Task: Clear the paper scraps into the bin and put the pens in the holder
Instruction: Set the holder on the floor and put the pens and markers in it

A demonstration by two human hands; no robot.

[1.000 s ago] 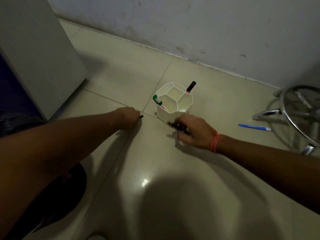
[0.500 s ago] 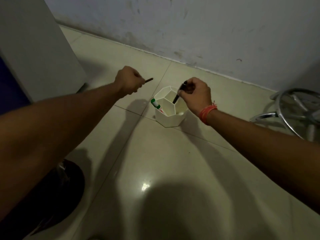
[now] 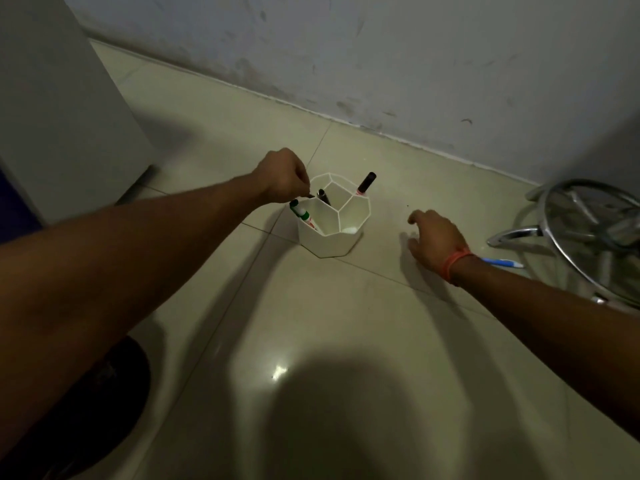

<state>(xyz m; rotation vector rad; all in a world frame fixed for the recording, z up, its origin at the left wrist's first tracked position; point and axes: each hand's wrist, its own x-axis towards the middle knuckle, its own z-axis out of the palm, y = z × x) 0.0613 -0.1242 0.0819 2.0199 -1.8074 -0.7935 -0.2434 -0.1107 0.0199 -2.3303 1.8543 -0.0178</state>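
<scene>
While left hand (image 3: 282, 176) hovers, white holder (image 3: 332, 237) with three pens.

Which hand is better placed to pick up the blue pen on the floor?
The right hand. It is open and empty, low over the floor, with the blue pen just beside its wrist. The left hand is busy at the holder, gripping a dark pen.

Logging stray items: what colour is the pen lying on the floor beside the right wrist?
Blue, with a white tip: the pen shows in the head view.
</scene>
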